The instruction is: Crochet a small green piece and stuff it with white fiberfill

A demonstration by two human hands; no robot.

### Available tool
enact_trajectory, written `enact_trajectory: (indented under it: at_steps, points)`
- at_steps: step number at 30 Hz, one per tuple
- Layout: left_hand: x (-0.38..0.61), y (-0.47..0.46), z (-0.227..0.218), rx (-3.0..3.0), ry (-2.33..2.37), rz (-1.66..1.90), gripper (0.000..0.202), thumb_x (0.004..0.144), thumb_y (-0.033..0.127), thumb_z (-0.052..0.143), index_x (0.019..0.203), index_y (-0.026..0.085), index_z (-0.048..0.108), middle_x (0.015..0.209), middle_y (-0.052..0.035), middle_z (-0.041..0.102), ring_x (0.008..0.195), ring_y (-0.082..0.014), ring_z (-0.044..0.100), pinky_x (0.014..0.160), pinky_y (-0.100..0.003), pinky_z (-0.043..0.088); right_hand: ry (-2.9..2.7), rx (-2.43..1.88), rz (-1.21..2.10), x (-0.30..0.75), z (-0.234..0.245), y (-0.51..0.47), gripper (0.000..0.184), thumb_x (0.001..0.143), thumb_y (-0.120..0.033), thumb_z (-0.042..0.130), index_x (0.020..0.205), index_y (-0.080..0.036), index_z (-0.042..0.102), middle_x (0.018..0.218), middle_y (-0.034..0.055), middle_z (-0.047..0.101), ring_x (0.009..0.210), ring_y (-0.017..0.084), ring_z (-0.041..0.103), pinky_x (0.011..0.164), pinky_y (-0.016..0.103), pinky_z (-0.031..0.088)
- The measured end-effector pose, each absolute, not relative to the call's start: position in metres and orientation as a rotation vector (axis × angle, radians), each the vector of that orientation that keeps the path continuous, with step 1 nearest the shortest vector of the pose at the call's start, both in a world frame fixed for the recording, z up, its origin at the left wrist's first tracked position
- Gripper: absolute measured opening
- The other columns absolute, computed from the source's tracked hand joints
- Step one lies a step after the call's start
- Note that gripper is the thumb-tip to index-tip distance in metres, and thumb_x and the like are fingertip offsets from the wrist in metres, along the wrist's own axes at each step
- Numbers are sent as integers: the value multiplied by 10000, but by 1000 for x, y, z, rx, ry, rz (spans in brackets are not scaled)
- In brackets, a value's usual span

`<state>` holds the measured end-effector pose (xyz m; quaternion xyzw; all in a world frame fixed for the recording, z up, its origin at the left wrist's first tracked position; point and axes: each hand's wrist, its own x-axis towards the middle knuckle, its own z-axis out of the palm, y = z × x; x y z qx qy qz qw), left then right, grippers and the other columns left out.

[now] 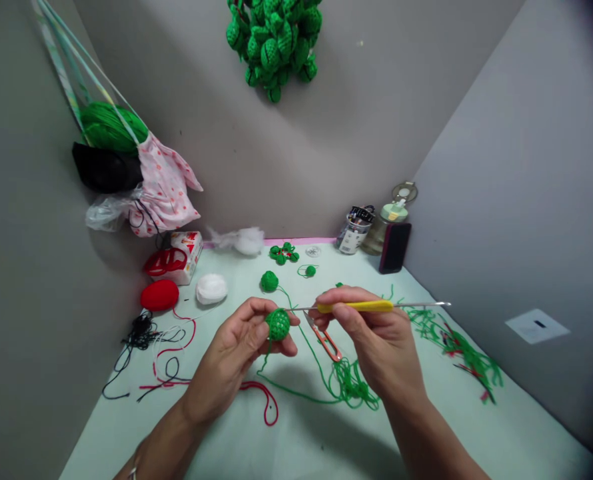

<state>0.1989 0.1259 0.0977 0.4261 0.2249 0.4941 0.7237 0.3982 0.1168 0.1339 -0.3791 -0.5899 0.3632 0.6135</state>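
Note:
Between the thumb and fingers of my left hand [241,343] is a small round green crochet piece [278,325]. My right hand [379,340] grips a double-ended crochet hook [361,307] by its yellow handle. The hook's left end reaches the top right of the crochet piece; whether it passes through a stitch cannot be seen. The other metal end points right. Green yarn [296,400] hangs from the piece and runs to a loose tangle [354,385] by my right wrist. Orange thread snips [329,340] lie on the table, partly behind my right hand.
A red yarn ball [159,295], white yarn ball [211,289] and black yarn [141,333] lie left. Behind are a green ball [269,281], stuffing [246,241] and a finished green piece [284,253]. At right stand a phone [395,248], a jar [354,233] and yarn scraps [456,347].

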Motion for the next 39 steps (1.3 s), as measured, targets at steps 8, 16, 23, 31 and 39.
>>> enact_trajectory:
  at_steps: [8, 16, 23, 31, 39]
  points:
    - [199, 127, 98, 941, 484, 1101, 110, 1032, 287, 667, 1077, 202, 718, 1094, -63, 793, 838, -143, 759, 818, -258, 575, -1361, -885, 799, 399, 134, 116, 123, 984, -326, 729, 942, -292, 840, 814, -7, 789, 678, 123, 736, 649, 225, 631]
    - [198, 127, 97, 982, 491, 1089, 110, 1041, 281, 645, 1095, 214, 715, 1114, -57, 775, 862, -152, 745, 845, -276, 568, -1390, -899, 771, 398, 137, 117, 132, 973, -326, 732, 925, -259, 836, 781, 15, 777, 651, 152, 727, 619, 272, 634]
    - [196, 127, 95, 1035, 495, 1090, 139, 1043, 304, 635, 1130, 230, 713, 1139, -63, 768, 887, -168, 734, 885, -311, 556, -1414, -922, 755, 398, 138, 116, 117, 971, -298, 728, 925, -266, 831, 769, 7, 770, 658, 155, 730, 617, 273, 628]
    - [195, 126, 94, 1038, 502, 1084, 157, 1051, 289, 618, 1153, 243, 727, 1160, -57, 780, 899, -155, 732, 896, -284, 546, -1422, -913, 751, 399, 139, 114, 115, 975, -288, 726, 929, -260, 827, 773, 9, 774, 665, 156, 733, 625, 276, 631]
    - [195, 126, 95, 1116, 543, 1073, 164, 1054, 294, 613, 1155, 252, 734, 1178, -53, 784, 919, -162, 735, 922, -293, 540, -1467, -851, 766, 400, 140, 114, 109, 970, -241, 722, 952, -251, 829, 815, 27, 787, 700, 169, 729, 644, 298, 638]
